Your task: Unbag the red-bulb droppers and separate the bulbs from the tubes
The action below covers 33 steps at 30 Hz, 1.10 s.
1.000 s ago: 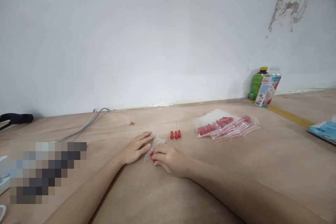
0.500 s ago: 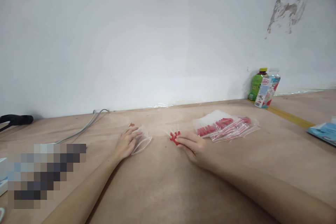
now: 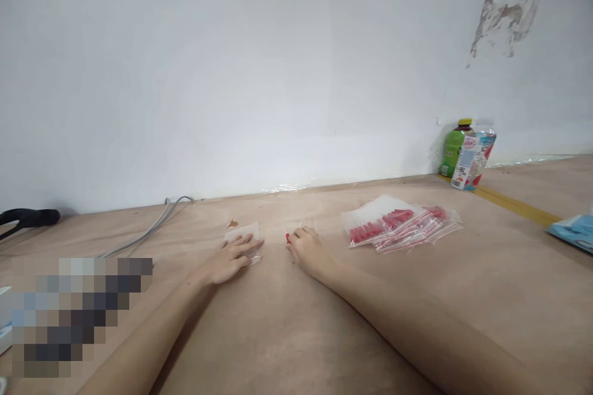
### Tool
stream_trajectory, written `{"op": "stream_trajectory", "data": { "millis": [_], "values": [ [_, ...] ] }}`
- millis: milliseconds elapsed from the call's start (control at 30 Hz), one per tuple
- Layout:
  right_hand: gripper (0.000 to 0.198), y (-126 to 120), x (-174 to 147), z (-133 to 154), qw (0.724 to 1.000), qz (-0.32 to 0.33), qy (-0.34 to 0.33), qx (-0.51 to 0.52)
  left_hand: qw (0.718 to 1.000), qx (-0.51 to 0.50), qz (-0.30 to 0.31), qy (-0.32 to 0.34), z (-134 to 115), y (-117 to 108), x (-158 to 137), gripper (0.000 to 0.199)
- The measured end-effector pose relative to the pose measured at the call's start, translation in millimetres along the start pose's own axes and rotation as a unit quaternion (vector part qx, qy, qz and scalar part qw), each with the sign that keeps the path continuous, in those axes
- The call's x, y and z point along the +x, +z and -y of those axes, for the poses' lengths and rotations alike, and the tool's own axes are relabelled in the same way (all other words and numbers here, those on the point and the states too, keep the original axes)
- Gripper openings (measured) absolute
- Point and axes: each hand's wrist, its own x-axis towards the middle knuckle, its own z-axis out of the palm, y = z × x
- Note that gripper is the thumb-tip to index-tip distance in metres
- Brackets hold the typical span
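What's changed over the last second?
The right hand moved right, from beside the clear bag to the red-ended pieces, now mostly hidden beneath it; its grip is unclear. The left hand shifted left with the bag. The filled bags and bottles stayed put.

On my feed, I see my bare left forearm [image 3: 152,339] and right forearm [image 3: 403,321] slanting inward over the worktop [image 3: 278,339] toward its far edge. My left grip [image 3: 231,259] lies flat, palm down, fingers parted; across a gap, my right grip [image 3: 307,252] has its knuckles up, fingers bent and bunched, tips mostly hidden.
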Motion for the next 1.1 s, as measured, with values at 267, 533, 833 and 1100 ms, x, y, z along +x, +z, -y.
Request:
{"op": "stream_trajectory", "data": {
  "millis": [267,533,833,1100],
  "values": [
    [0.023,-33.8,-9.2,-9.0,0.999,-0.021,0.043,-0.02,0.982,-0.003,-0.174,-0.071,9.7,11.7,13.1,0.053],
    [0.022,-77.3,-47.4,-72.1,0.99,-0.079,0.095,-0.075,0.994,0.032,-0.092,-0.05,14.3,22.6,9.6,0.058],
    [0.032,-117.4,-76.3,-122.4,0.992,0.068,0.084,-0.065,0.997,0.05,-0.019,-0.055,20.2,5.3,5.1,0.056],
    [0.021,-112.3,-78.9,-120.7,0.993,0.098,0.01,-0.071,0.984,0.118,-0.132,-0.01,14.7,6.9,1.5,0.051]
  ]
}}
